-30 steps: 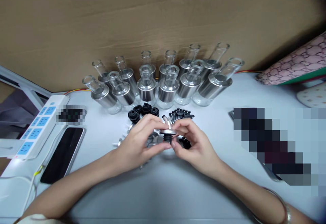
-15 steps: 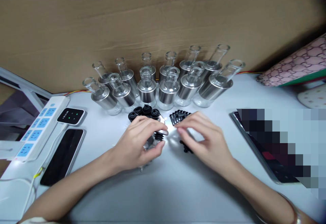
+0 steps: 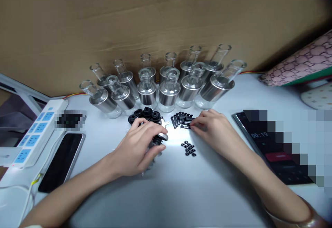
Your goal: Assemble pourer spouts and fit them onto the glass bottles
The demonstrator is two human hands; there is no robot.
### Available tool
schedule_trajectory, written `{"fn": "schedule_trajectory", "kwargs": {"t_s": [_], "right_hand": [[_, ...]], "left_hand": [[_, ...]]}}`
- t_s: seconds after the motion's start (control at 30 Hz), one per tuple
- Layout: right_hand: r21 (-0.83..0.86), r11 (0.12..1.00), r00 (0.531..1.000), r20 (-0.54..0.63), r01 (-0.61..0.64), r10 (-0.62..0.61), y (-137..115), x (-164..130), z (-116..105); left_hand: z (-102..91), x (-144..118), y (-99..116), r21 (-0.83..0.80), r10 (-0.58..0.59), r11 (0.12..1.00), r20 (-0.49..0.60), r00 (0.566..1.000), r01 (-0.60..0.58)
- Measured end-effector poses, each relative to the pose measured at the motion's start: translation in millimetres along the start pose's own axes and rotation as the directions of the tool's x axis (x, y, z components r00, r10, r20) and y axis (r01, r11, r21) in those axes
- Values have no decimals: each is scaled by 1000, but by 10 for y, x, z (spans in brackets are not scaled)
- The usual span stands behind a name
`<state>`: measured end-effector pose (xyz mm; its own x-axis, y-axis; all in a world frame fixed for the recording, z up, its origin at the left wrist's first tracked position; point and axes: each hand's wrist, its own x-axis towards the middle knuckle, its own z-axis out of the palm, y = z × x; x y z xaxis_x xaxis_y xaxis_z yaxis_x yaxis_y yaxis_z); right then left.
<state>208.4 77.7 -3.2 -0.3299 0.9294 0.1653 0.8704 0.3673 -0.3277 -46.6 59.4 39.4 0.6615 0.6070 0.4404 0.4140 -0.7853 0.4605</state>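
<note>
Left hand (image 3: 138, 145) is closed around a metal pourer spout with a black ribbed stopper (image 3: 159, 139); the part is held low over the white table (image 3: 168, 193), just in front of a cluster of black rubber stoppers (image 3: 145, 114). More silver parts are partly hidden under the left palm and cannot be told apart

Right hand (image 3: 215, 131) is reached out to the pile of small black tubes (image 3: 181, 120); thumb and forefinger are narrowed to a pinch at the pile's right edge, touching it. Whether a tube is actually gripped cannot be told

A small heap of tiny black rings (image 3: 189, 148) is seen between the two hands, nearer the right wrist, touched by neither

Behind the parts, a double row of clear glass bottles with silver metal sleeves (image 3: 166, 86) is lined up against the brown cardboard wall (image 3: 155, 17); all necks are open, no spouts fitted

Left side of table: white power strip with blue sockets (image 3: 31, 134), a small blurred device (image 3: 69, 120) beside it, a dark phone (image 3: 61, 160) lying face up nearer the edge

Right side: a device with a timer display (image 3: 261, 136), largely blurred out. A patterned pink fabric item (image 3: 298, 62) is seen at far right

A bangle (image 3: 298, 217) is worn on the right wrist
</note>
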Motion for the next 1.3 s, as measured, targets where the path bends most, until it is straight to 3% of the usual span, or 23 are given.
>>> {"fn": "schedule_trajectory", "kwargs": {"t_s": [0.13, 0.47, 0.6, 0.73, 0.9, 1.03, 1.1, 1.3], "right_hand": [[1, 1000, 999, 42, 4, -4, -44, -31, 24], [64, 997, 996, 80, -35, 30, -84, -37, -14], [85, 995, 991, 125, -60, 49, -81, -40, -3], [132, 989, 994, 94, -66, 54, -139, -27, -52], [516, 856, 992, -83, -41, 97, -312, -50, -179], [734, 673, 971, -85, -90, 223, -456, -108, -160], [778, 621, 962, -91, -92, 256, -501, -130, -126], [789, 614, 964, -184, 27, 194, -532, -159, -87]], "left_hand": [[19, 1, -11, 16, 37, 999, -42, 998, -36], [19, 26, -19, 99, 61, 993, 3, 998, -61], [35, 26, -32, 78, 59, 995, 28, 998, -61], [39, 15, -37, 7, 60, 998, 33, 998, -60], [36, 2, -25, 58, 43, 997, 146, 988, -52], [37, 17, -1, 20, 51, 998, 204, 978, -56], [36, 26, 6, -6, 57, 998, 214, 975, -57], [50, 23, -13, -95, 118, 990, 143, 983, -105]]}}
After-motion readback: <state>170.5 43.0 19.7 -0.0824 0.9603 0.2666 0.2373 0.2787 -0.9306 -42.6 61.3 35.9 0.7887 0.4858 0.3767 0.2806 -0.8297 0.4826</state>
